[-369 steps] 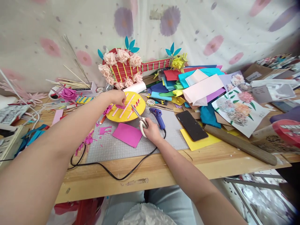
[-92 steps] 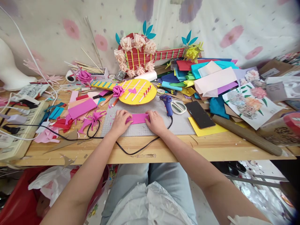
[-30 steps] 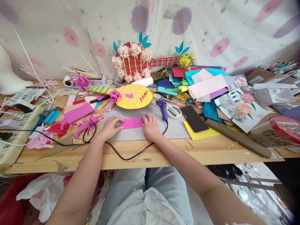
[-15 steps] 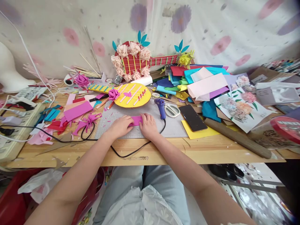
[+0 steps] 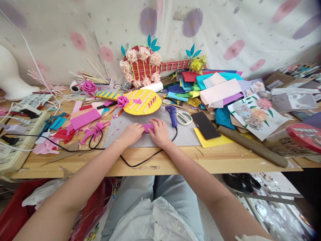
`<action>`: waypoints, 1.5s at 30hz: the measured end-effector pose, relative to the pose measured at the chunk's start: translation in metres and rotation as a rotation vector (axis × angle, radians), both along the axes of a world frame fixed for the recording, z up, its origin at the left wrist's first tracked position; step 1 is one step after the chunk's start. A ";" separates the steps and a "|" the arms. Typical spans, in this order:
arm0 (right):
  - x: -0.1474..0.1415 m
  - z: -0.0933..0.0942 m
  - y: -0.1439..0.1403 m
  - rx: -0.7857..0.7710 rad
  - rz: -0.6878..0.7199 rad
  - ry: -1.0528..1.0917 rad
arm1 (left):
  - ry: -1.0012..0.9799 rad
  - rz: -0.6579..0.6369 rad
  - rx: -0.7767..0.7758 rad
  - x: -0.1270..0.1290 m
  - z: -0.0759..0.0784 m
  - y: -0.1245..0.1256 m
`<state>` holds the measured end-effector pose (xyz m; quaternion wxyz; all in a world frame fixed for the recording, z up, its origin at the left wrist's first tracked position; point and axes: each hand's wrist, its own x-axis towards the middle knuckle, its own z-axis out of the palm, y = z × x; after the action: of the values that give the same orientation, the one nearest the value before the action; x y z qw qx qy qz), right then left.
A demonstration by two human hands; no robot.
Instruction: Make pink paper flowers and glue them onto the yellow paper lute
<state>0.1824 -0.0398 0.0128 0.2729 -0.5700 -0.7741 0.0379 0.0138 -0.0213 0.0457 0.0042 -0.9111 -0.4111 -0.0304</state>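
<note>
A small folded magenta paper piece [image 5: 147, 127] lies on the grey cutting mat [image 5: 185, 134]. My left hand [image 5: 131, 134] presses on its left end and my right hand [image 5: 159, 132] on its right end, the two hands close together. Only a short strip of the paper shows between them. Just beyond sits a yellow paper guitar [image 5: 144, 102] with pink strips and a magenta flower. A blue glue gun [image 5: 172, 115] and white-handled scissors [image 5: 184, 117] lie right of my right hand.
A black phone [image 5: 205, 125] rests on a yellow sheet. A heap of coloured paper [image 5: 213, 90] fills the right back. Pink and red scraps [image 5: 82, 124] lie left. A black cord [image 5: 135, 162] loops over the front edge. A red paper guitar [image 5: 150, 67] leans on the wall.
The magenta paper has gone from a long strip to a short folded piece. My hands have moved closer together on it.
</note>
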 end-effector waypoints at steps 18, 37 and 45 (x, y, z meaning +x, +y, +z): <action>0.019 0.049 0.054 -0.839 0.331 0.338 | -0.165 0.090 -0.829 -0.017 0.042 0.054; 0.019 0.016 0.040 0.013 0.428 -0.371 | 0.010 -0.094 0.021 -0.024 0.000 0.032; 0.025 0.013 0.035 0.035 0.503 -0.410 | 0.048 -0.276 0.242 -0.035 -0.014 0.029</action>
<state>0.2078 -0.0051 0.0253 0.1031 -0.3520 -0.9300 -0.0250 -0.0209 0.0073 0.0315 0.1195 -0.9521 -0.2754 -0.0581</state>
